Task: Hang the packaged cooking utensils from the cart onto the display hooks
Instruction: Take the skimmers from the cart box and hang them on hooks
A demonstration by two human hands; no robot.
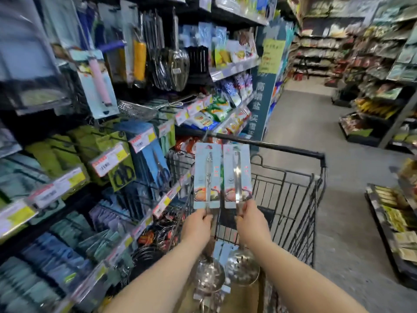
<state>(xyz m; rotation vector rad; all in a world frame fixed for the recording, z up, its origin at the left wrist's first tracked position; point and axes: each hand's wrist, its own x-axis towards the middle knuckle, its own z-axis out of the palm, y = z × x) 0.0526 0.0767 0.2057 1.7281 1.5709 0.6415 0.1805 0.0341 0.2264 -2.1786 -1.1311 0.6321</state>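
With each ladle pinched by its handle, left hand (197, 222) and right hand (250, 219), I'm mid-carry above the cart (293, 190); next, I'd thread a card hole onto a hook (101, 135).

The left hand (196, 223) and right hand (250, 219) are each gripping a carded skimmer ladle — left ladle (207, 177), right ladle (237, 176) — upright, side by side, above the cart (293, 190); display hooks (108, 136) are standing leftward.

Dim aisle, blurred and bowed at the edges; glare on ladle handle (237, 177)
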